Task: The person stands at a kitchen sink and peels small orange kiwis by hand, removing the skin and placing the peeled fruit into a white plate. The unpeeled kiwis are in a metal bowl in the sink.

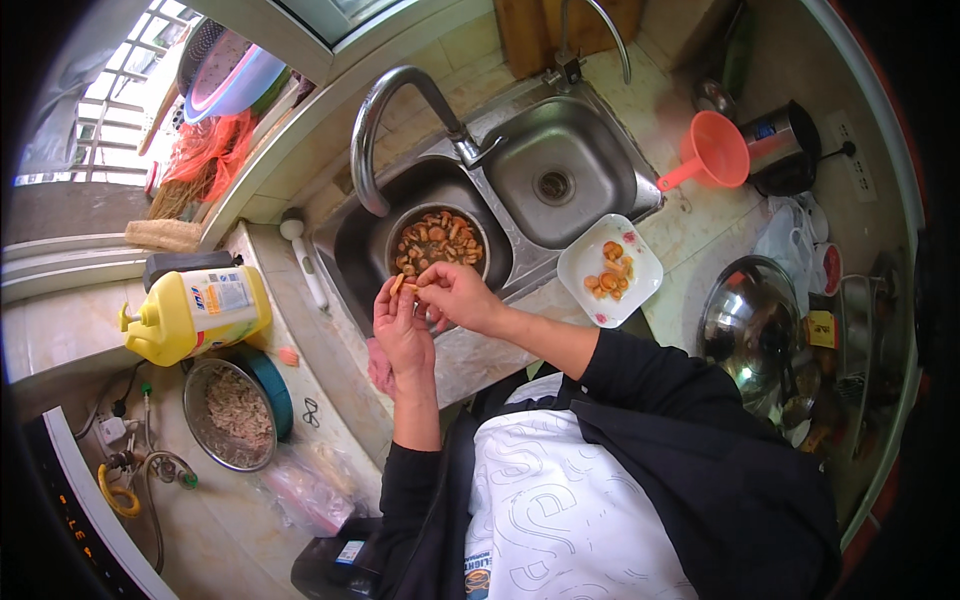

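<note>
Over the near edge of the left sink basin, my left hand (405, 330) holds a small orange-brown mushroom (397, 285) upright between thumb and fingers. My right hand (459, 296) pinches at the same mushroom's stem from the right. Just beyond both hands, a round metal bowl (486, 262) with many brown mushrooms (439, 236) in water sits in the left basin (356, 247). On the counter right of the sink lies a white square dish (641, 289) with a floral pattern, holding several orange mushrooms (611, 274). A pink cloth (381, 367) lies at the counter's edge beside my left wrist.
A curved faucet (367, 142) arches over the left basin; the right basin (517, 142) holds no dishes. At left stand a yellow pump jug (225, 307) and a metal bowl of minced meat (240, 412). A pink ladle (716, 150), kettle (784, 142) and metal lid (750, 322) are at right.
</note>
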